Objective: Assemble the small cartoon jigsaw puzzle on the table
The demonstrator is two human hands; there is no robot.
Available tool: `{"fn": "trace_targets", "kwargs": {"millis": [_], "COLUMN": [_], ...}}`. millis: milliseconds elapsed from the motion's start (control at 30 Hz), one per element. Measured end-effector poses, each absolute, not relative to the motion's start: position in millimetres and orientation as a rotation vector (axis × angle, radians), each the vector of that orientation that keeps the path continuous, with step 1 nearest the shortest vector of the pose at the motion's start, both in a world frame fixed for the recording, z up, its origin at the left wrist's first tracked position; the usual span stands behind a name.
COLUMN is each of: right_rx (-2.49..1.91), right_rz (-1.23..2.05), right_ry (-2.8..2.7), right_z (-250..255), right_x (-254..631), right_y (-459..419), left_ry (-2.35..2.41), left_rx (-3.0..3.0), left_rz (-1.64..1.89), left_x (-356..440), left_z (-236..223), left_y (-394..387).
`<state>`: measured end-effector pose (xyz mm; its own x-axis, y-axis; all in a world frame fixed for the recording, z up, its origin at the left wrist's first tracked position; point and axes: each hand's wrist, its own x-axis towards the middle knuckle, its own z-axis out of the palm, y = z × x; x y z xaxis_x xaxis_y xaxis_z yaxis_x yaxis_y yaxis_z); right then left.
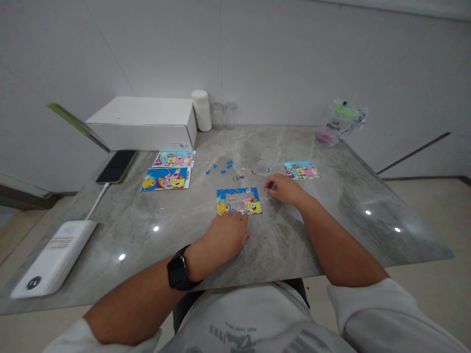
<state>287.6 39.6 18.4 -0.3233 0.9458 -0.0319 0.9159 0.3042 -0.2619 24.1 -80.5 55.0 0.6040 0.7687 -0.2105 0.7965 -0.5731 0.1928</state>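
Observation:
A partly assembled cartoon jigsaw puzzle [253, 206] lies on the table in front of me, with a gap in its middle where the grey tabletop shows. My left hand [228, 234] rests at the puzzle's lower edge, fingers stretched out onto it. To the right of the puzzle, my right hand [285, 189] pinches a small jigsaw piece [266, 189] at its fingertips, close to the tabletop. Several loose jigsaw pieces [223, 171], mostly blue, are scattered beyond the puzzle.
Two picture cards lie left, the blue card [165, 179] nearer; a finished-looking puzzle picture [302, 170] lies right. Around the edges are a phone [117, 166] cabled to a white power bank [55, 257], a white box [142, 122], a white bottle [201, 112], glasses [224, 116] and a plastic bag [340, 122].

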Motion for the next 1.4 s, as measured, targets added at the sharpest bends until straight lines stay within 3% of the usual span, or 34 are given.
{"fn": "trace_targets", "kwargs": {"millis": [533,900,1400], "right_rx": [-1.408,-1.468,-1.547], "right_rz": [1.092,0.898,0.586], "right_ry": [-2.288,-2.77,-3.004], "right_z": [38.9,59.2,68.9], "right_x": [239.3,188.1,169.0], "right_y": [34.1,40.7,35.5], "left_ry": [1.282,1.283,1.284], "left_rx": [2.526,2.563,2.546], "left_rz": [-0.192,-0.148,-0.179], "left_x": [26.6,25.0,26.8], "left_z": [64.7,57.9,55.4], "left_y": [-82.8,-82.2,-80.6]}}
